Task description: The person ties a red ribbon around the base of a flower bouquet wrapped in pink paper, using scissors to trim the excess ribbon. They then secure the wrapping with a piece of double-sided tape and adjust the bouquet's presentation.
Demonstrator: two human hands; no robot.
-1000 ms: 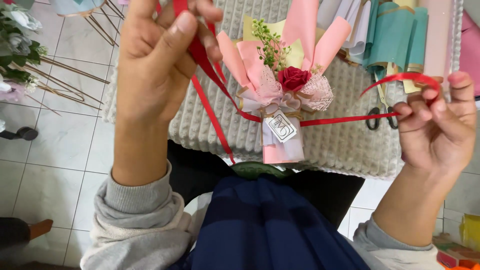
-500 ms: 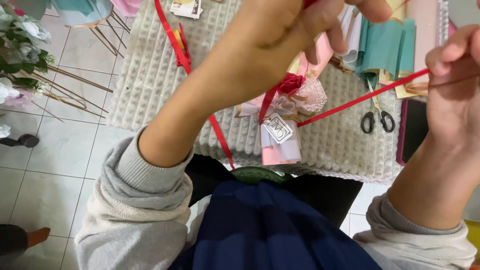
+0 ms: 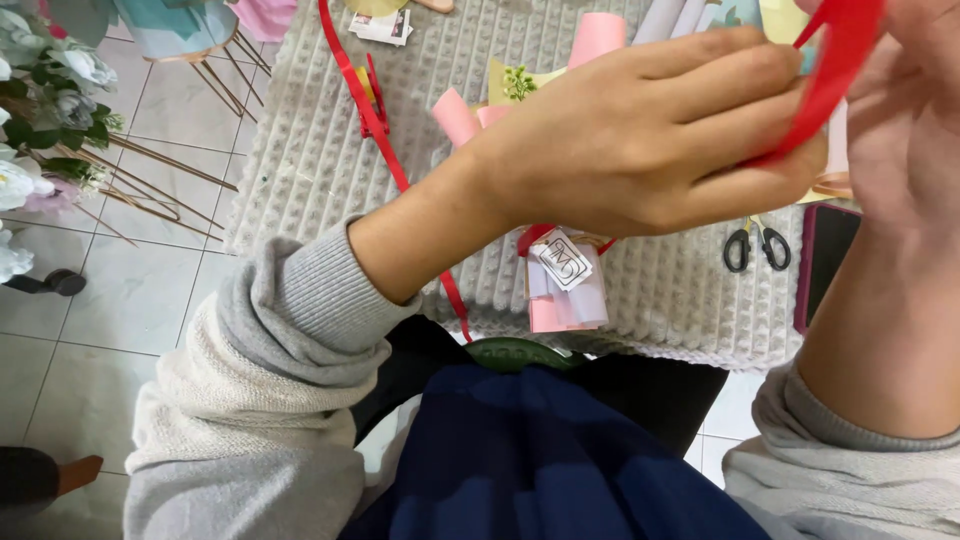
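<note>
My left hand [image 3: 660, 135] reaches across to the right, fingers closed around a red ribbon [image 3: 835, 65] raised near the camera. My right hand [image 3: 905, 110] meets it at the top right and pinches the same ribbon. Beneath my left hand lies a small pink paper-wrapped bouquet [image 3: 565, 285] with a white tag, mostly hidden; only its lower stem wrap and pink paper tips show. Another length of the red ribbon [image 3: 385, 150] trails over the white knitted mat [image 3: 300, 170] down to its front edge.
Black-handled scissors [image 3: 757, 247] lie on the mat at the right, beside a dark pink phone [image 3: 825, 260]. Rolled pink and white papers sit at the back. Artificial flowers [image 3: 45, 110] with long stems stand on the tiled floor at left. My lap is under a dark blue cloth [image 3: 540, 460].
Both hands have come together at the upper right with the ribbon lifted closer to the camera. My left hand now covers the bouquet, which was fully visible a second ago.
</note>
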